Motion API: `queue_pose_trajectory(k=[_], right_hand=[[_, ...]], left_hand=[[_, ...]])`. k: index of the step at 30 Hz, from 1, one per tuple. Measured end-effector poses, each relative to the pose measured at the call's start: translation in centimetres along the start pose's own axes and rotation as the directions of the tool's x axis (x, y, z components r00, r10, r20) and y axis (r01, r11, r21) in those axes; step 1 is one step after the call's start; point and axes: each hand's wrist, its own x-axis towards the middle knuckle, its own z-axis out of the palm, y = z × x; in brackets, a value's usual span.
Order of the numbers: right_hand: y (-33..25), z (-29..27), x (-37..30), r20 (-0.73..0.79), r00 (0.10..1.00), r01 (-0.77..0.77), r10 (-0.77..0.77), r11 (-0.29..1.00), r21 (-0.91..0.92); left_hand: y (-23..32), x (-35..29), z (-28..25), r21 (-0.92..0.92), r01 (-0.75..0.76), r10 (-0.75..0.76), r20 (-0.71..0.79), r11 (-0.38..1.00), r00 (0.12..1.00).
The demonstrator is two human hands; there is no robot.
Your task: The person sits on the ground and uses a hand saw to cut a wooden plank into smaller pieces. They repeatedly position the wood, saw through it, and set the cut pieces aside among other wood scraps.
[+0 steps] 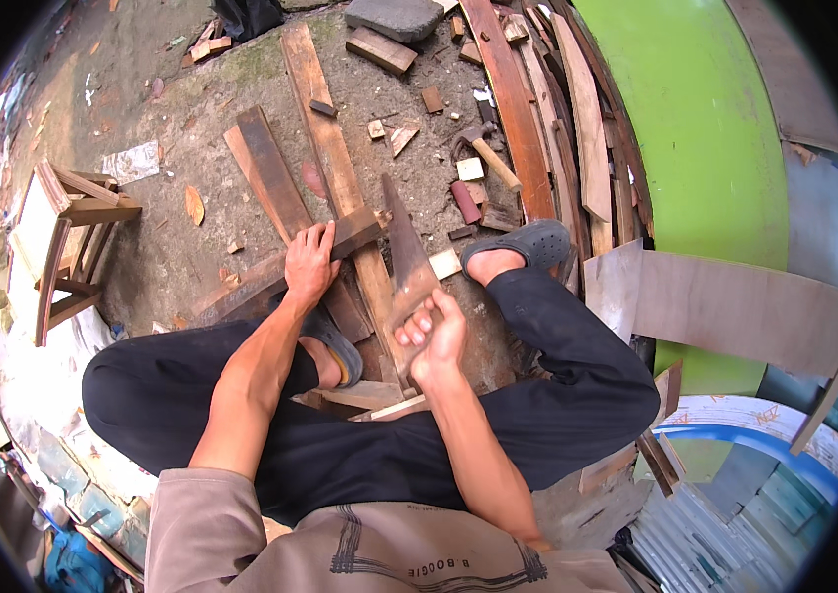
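Observation:
My left hand (311, 262) is closed over a dark wooden bar (253, 285), pressing it down across a long plank (328, 148) on the ground. The fingers of my right hand (436, 334) wrap round the grip of a handsaw (407, 237). Its blade points away from me and lies right by the bar's right end; whether the teeth are in the wood I cannot tell. My right hand mostly hides the saw's handle. Beneath the bar, another plank (265, 163) slants off to the far left. My feet, in dark clogs (534, 245), are either side of the work.
A hammer (493, 161) and small wood offcuts (470, 169) lie beyond my right foot. Long boards (513, 109) are piled at the right beside a green panel (701, 138). A small wooden stool frame (73, 242) stands at the left. A grey block (394, 17) lies at the back.

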Motion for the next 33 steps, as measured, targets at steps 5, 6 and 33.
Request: queue_pose_trajectory(k=[5,6,33], right_hand=[[0.5,-4.6,-6.1,0.1,0.994,-0.048,0.049,0.999,-0.017],[0.5,-4.2,-4.9,0.081,0.996,-0.04,0.041,0.999,-0.013],[5.4,-0.6,-1.7,0.02,0.995,0.096,-0.097,0.995,0.013]], left_hand=[[-0.1,-0.3,0.4,0.044,0.001,0.0,-0.031,0.999,1.0],[-0.2,-0.5,0.3,0.046,0.005,-0.003,-0.03,0.999,1.0],[-0.3,0.0,0.0,0.012,0.026,-0.026,-0.017,1.0,1.0]])
